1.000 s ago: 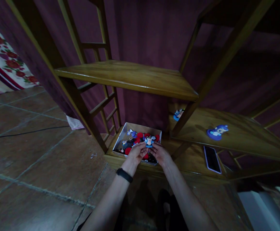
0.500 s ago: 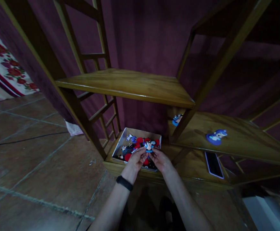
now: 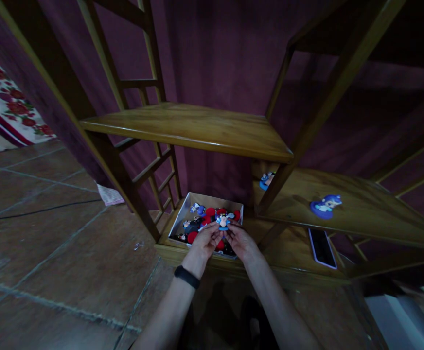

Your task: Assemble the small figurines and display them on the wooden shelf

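Between both hands I hold a small figurine [image 3: 223, 221] on a blue base, upright above the box. My left hand [image 3: 208, 238], with a black band on the wrist, pinches it from the left. From the right, the fingers of my right hand [image 3: 240, 241] close on the same figurine. Below is an open cardboard box [image 3: 178, 224] with pale sides, filled with several figurines in red, blue, black and white. My hands cover its front part.
A wooden shelf board [image 3: 190, 127] juts out above the box. To the right, a purple-haired figurine [image 3: 326, 206] and a blue-based figurine [image 3: 266, 180] stand on another board, the latter partly behind a post. A phone [image 3: 322, 248] lies lower down.
The figurine in my hands has turned slightly, and its base shows less wide. The whole view has shifted a little; the box and shelf things stay in place.
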`<state>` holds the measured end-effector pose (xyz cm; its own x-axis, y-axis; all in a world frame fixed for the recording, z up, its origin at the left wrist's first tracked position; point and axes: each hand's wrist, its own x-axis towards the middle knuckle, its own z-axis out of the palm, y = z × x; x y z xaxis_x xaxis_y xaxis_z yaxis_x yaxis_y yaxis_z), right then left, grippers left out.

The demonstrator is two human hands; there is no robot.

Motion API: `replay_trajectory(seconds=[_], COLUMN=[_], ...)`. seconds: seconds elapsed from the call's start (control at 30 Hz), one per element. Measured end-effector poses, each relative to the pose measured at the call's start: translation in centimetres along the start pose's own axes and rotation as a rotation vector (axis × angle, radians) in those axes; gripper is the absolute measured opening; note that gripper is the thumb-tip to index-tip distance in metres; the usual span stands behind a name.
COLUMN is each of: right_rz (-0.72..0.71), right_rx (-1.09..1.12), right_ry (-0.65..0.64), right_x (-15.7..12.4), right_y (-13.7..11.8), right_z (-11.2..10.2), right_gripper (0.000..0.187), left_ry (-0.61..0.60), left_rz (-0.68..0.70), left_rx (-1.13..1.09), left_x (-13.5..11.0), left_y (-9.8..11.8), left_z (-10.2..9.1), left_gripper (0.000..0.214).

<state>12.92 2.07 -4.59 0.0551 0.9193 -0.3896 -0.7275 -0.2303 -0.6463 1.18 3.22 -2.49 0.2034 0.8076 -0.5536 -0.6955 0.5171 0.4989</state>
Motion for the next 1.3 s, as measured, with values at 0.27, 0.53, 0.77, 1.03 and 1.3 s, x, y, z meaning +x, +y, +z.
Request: replay_trajectory(seconds=[0.27,0.53,0.77,1.03,1.3], right_rz=[0.013,0.001,0.006,-0.025,0.010], right_rx=[0.022,0.015,0.008,-0.036,-0.042], right_ry=[0.000,0.012,0.027,0.012,0.038], right_x=[-0.2,-0.3,0.0,-0.2,-0.3], right_y=[0.0,-0.1,0.0,-0.2,-0.5], right_z=[0.2,0.5,0.2,0.3,0.5], right_gripper=[0.021,0.017,0.019,0.018,0.020], left_ry=[0.003,0.012,0.019,-0.033,-0.011], left_rz=[-0.002,0.091,0.118,0.287,0.637], left_rx=[0.015,0.059,0.099,0.276,0.872], left_x=[0.0,-0.3,-0.3,0.0,1.3], left_y=[0.0,-0.1,0.0,-1.1,-1.8], left_z=[0.0,0.4,0.4,0.3,-0.5], left_gripper=[0.010,0.014,0.013,0.018,0.024])
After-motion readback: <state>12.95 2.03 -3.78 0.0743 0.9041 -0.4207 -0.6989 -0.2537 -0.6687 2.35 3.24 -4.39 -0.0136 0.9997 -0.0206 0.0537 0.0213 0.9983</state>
